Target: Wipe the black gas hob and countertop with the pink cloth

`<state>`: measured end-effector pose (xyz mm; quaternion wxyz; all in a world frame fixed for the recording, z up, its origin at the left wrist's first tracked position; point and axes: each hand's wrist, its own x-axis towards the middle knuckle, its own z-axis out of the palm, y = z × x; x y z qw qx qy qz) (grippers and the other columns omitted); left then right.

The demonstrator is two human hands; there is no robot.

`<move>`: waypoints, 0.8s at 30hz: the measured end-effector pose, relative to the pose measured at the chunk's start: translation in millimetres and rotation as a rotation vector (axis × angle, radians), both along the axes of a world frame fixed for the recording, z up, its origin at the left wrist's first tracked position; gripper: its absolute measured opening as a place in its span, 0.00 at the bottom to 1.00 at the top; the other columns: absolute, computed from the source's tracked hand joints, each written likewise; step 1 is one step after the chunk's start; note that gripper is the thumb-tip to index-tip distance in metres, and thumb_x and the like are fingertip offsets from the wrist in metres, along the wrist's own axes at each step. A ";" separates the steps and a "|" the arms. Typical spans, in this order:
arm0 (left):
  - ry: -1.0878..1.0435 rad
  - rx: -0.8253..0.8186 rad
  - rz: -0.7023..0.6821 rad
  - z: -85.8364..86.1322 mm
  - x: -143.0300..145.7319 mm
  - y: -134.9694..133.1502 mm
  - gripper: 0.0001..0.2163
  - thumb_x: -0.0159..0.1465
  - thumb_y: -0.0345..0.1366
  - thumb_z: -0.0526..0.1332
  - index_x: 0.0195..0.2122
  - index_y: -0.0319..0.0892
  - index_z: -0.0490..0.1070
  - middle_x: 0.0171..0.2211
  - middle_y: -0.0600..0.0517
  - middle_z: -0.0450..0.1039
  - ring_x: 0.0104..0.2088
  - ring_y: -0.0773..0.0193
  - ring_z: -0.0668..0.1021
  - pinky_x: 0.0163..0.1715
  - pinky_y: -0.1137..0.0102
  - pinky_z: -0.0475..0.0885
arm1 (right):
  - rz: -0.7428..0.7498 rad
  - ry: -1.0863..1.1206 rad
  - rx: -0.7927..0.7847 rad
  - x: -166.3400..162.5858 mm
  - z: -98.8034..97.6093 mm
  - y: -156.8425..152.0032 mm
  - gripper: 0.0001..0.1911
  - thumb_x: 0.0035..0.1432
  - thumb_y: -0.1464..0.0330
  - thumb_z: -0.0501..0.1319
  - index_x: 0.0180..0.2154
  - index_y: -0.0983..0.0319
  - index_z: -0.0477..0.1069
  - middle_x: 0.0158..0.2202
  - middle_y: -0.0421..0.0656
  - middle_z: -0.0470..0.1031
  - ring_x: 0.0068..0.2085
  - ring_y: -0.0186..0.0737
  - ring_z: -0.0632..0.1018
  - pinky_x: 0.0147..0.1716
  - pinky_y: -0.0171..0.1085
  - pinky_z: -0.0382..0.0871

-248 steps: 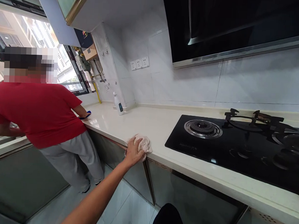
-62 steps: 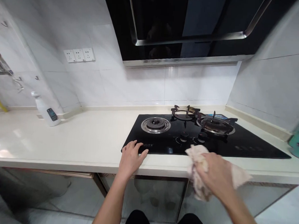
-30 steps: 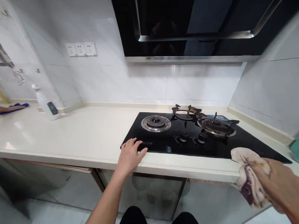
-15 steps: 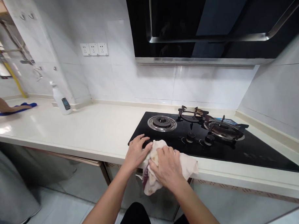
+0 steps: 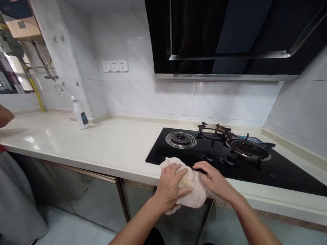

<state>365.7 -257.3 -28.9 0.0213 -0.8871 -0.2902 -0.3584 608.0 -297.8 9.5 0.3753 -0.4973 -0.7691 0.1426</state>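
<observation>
A crumpled pale cloth (image 5: 191,190) lies bunched at the counter's front edge, partly over the black gas hob (image 5: 183,159), with its lower folds hanging down. My left hand (image 5: 171,183) grips it from the left, fingers bent over its top and thumb across its front. On the other side, my right hand (image 5: 212,177) touches the cloth's right edge; its fingers reach out over the hob and are apart. The hob's left burner (image 5: 181,139) is bare of a pan stand. Two black knobs, one of them the left knob (image 5: 211,155), sit just beyond my right hand.
A loose pan stand (image 5: 213,133) stands behind the burners, beside the right burner (image 5: 248,148). The range hood (image 5: 221,60) overhangs the hob. A white spray bottle (image 5: 81,116) stands on the white counter (image 5: 120,144). Another person's arm (image 5: 1,115) is at far left.
My right hand has come off the top of the cloth to its right side. My left hand has moved onto the cloth, now more bunched. The other person's hand and blue cloth have left view.
</observation>
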 end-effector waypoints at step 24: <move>0.027 -0.024 0.116 -3.4 -4.8 -8.1 0.37 0.49 0.54 0.79 0.57 0.48 0.72 0.57 0.44 0.74 0.56 0.45 0.75 0.55 0.50 0.71 | -0.281 -0.302 -0.020 75.0 -65.2 15.4 0.29 0.71 0.45 0.47 0.61 0.53 0.70 0.70 0.44 0.65 0.73 0.52 0.61 0.71 0.62 0.53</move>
